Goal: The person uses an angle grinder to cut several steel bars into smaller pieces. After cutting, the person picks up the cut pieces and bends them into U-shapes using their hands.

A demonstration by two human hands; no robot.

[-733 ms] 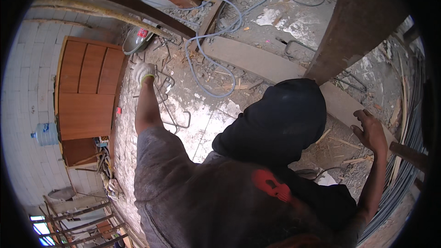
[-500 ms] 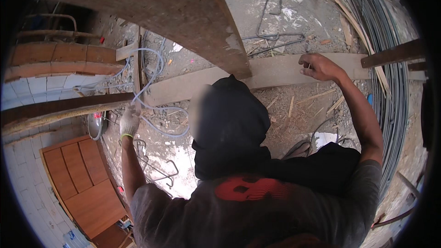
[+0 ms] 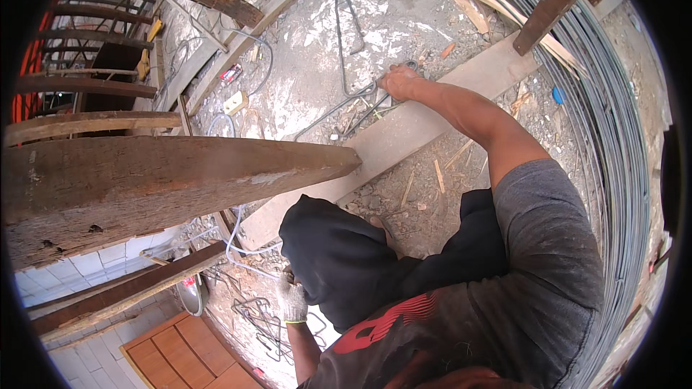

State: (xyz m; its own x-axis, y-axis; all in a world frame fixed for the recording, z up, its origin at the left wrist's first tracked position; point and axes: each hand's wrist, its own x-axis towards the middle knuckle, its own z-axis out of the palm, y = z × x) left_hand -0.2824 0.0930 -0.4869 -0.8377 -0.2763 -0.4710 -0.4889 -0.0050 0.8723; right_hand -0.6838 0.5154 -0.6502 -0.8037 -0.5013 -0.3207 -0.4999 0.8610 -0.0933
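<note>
My bare right hand [image 3: 401, 82] reaches forward over the far side of a long grey-brown plank [image 3: 425, 117]. Its fingers are closed on a bent steel rod [image 3: 364, 89] lying on the ground, one of a few bent into hook and triangle shapes there. My left hand [image 3: 292, 300], in a pale knit glove with a yellow-green cuff, is low beside my left knee. Its fingers look curled around something small and dark that I cannot make out. More bent rods [image 3: 263, 324] lie in a tangle beside it.
A thick wooden beam [image 3: 180, 173] crosses from the left to the plank. Long steel bars [image 3: 602, 101] run in a bundle on the right. A wooden post [image 3: 555, 7] stands at the upper right. A pale hose [image 3: 234, 245], a socket box [image 3: 235, 103] and a wooden cabinet [image 3: 187, 353] are at left.
My right hand has gone from open above the plank to closed on the bent rod beyond it. My left hand has come in beside my knee. The view has turned and shifted.
</note>
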